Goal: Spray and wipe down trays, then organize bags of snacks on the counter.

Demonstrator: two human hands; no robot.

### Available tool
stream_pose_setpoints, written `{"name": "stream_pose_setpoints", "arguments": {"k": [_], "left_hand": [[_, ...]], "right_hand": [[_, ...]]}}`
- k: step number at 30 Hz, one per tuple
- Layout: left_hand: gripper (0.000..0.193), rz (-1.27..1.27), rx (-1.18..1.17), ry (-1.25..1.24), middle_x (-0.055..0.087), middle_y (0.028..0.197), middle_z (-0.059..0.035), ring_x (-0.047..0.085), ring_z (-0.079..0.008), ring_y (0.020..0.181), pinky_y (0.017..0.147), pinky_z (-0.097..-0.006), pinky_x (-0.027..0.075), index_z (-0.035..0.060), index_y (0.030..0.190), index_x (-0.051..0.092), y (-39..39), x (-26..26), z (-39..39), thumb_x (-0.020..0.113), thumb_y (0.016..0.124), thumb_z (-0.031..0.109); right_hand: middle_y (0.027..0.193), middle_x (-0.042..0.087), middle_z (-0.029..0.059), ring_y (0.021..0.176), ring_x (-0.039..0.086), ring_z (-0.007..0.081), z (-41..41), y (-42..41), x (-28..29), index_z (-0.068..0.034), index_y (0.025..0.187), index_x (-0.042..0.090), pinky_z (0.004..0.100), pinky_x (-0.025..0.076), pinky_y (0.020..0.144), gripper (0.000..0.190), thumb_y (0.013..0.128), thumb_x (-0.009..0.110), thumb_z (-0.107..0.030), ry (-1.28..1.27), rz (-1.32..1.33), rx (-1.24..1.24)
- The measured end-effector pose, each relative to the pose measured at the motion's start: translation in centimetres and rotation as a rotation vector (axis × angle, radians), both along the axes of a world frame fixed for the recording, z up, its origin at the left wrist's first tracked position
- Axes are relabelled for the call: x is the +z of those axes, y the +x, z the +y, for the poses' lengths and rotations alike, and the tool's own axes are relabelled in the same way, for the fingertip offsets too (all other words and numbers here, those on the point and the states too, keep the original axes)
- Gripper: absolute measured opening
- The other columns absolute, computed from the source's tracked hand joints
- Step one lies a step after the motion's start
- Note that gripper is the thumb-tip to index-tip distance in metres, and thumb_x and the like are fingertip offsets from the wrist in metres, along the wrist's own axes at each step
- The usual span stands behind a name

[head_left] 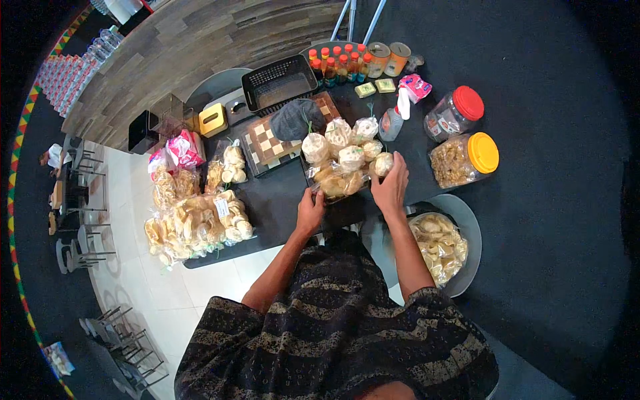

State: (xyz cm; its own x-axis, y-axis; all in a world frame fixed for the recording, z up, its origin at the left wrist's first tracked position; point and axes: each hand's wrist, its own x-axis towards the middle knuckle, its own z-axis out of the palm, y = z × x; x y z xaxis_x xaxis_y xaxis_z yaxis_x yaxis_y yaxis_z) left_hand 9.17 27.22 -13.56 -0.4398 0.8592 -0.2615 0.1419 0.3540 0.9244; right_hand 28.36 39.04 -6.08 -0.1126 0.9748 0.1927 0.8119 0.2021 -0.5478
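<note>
Before me on the dark table sits a black tray (303, 172) heaped with clear plastic bags of pale crackers (338, 132), several tied with green string. My left hand (310, 212) pinches the tray's near left corner, thumb beside the bagged crackers. At the right side, my right hand (390, 189) curls around a small round bag of crackers (383, 163). Whether its fingers also touch the tray rim is hidden. Just behind the heap lies a dark grey cloth cap (291, 120) on a checkered wooden board (265, 142).
More bagged crackers (197, 222) cover the table's left end. A spray bottle (391, 124), a red-lidded jar (445, 120) and a yellow-lidded jar (452, 162) stand right. Sauce bottles (342, 67) and a black basket (280, 85) are behind. A grey bin (472, 250) holds bagged crackers.
</note>
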Motion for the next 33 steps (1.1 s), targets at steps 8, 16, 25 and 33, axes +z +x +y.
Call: {"name": "stream_pose_setpoints", "arguments": {"k": [8,16,25,33], "left_hand": [[0.034,0.310,-0.206,-0.082,0.065,0.092,-0.0324,0.062,-0.0501,0.090,0.076,-0.0541,0.049,-0.0037,0.106,0.055,-0.6,3.8,0.6,0.054,0.095,0.028],[0.039,0.372,-0.210,-0.117,0.064,0.090,-0.0329,0.061,-0.0505,0.091,0.077,-0.0515,0.049,-0.0051,0.103,0.055,-0.9,4.1,0.1,0.056,0.094,0.032],[0.042,0.303,-0.387,-0.142,0.068,0.089,-0.0215,0.066,-0.0276,0.079,0.073,-0.0381,0.050,-0.0035,0.122,0.057,-5.7,4.4,-2.5,0.060,0.093,0.027],[0.028,-0.396,0.018,-0.144,0.058,0.097,0.0051,0.051,-0.0085,0.087,0.079,-0.0297,0.047,0.0135,0.117,0.061,-7.5,2.2,-1.9,0.056,0.099,0.035]], "right_hand": [[0.146,0.039,0.0181,0.128,0.040,0.0410,1.3,0.5,-1.9,-0.005,0.141,0.036,0.0542,0.036,0.102,0.071,0.079,0.071,-0.001,-0.014,-0.102,0.087],[0.146,0.039,0.0139,0.131,0.038,0.0387,0.6,1.6,-1.2,-0.006,0.145,0.033,0.0524,0.034,0.105,0.073,0.082,0.071,-0.013,-0.062,-0.186,0.153],[0.101,0.068,0.0097,0.098,0.061,0.0177,1.4,5.0,-2.3,0.000,0.112,0.068,0.0301,0.045,0.090,0.031,0.093,0.063,-0.024,-0.466,0.772,-0.063],[0.101,0.068,0.0064,0.093,0.061,0.0125,1.4,3.1,-6.5,0.001,0.115,0.066,0.0272,0.047,0.081,0.034,0.094,0.062,-0.025,-0.587,0.662,-0.096]]}}
